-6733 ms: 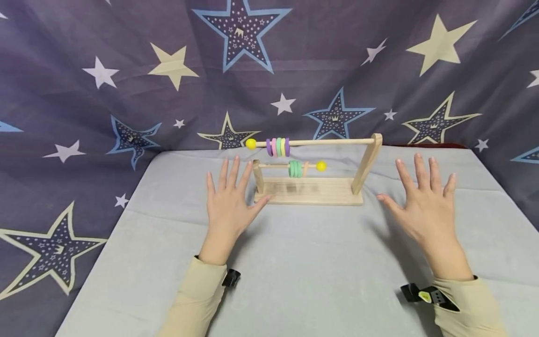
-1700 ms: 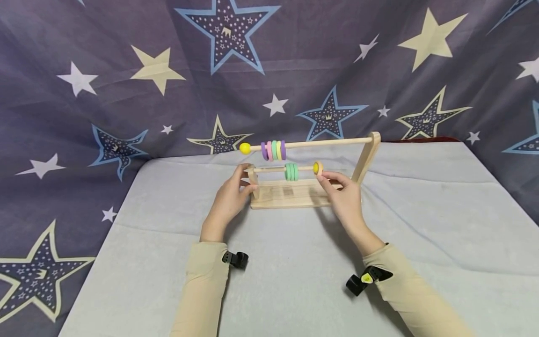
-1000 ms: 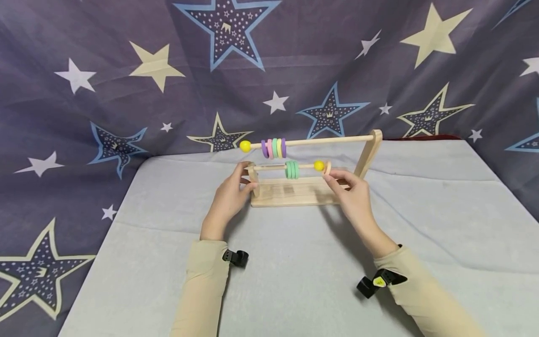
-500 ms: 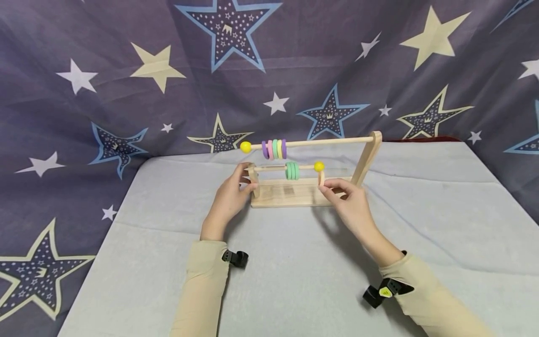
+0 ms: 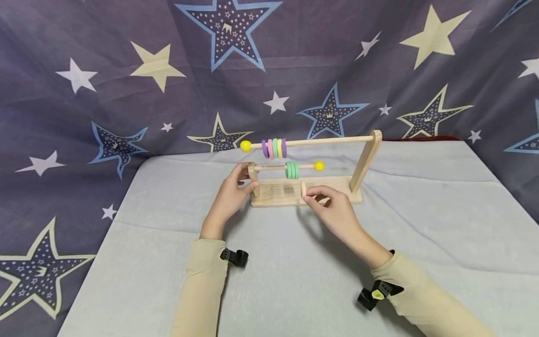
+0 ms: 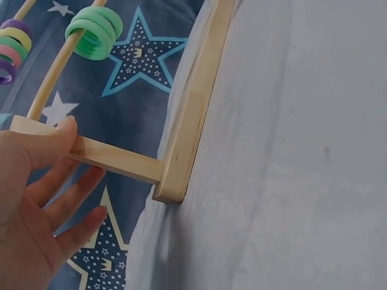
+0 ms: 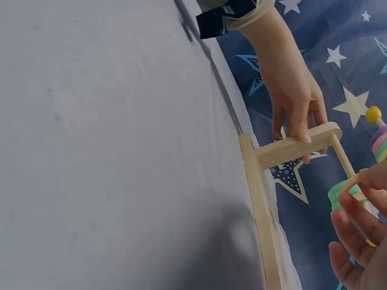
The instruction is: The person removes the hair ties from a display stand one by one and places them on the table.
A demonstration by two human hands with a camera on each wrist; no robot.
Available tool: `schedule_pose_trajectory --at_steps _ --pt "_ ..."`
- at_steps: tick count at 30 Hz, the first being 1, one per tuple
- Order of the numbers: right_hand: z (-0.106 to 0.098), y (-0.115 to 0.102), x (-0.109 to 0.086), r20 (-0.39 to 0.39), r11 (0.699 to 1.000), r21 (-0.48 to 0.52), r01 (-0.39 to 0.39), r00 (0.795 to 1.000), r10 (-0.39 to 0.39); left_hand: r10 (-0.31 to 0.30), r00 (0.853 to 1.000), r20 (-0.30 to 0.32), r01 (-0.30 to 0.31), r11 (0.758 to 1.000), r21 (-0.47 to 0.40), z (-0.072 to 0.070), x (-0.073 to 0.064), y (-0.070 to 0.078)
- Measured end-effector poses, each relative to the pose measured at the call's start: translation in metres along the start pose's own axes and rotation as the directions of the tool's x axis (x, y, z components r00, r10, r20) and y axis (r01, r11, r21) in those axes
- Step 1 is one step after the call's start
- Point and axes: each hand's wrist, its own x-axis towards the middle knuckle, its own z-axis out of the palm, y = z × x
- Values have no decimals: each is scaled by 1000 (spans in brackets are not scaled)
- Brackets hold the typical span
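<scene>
A wooden stand (image 5: 273,193) with two rods rests on the cloth. My left hand (image 5: 227,196) grips its short post (image 6: 121,160), thumb on one face and fingers behind. Between thumb and fingertips, my right hand (image 5: 337,213) pinches a pale peach ring (image 5: 303,188), off the rod and in front of the stand's base. Several green rings (image 5: 292,170) hang on the lower rod, which ends in a yellow ball (image 5: 319,166). Purple, pink, green and yellow rings (image 5: 274,149) hang on the upper rod (image 5: 328,141), near another yellow ball (image 5: 245,146).
The tall post (image 5: 365,161) rises at the stand's right end. Grey cloth (image 5: 286,276) covers the table, and a star-patterned curtain (image 5: 177,107) hangs behind it. Each wrist wears a black camera; the right one (image 5: 367,298) sits low over the cloth.
My right hand has drawn the peach ring off the lower rod's ball end, then carried it down and left. From spread open, my left hand has come to grip the short post and stayed there.
</scene>
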Motion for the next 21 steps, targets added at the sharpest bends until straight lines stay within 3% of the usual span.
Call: schedule_pose_trajectory --at_steps 11,21 --pt "19 -8 3 108 994 -95 56 993 -46 -32 999 8 32 999 -43 -1 0 -1" --pt "41 -14 6 234 981 -164 106 970 -65 -29 1000 10 29 999 13 0 0 -5"
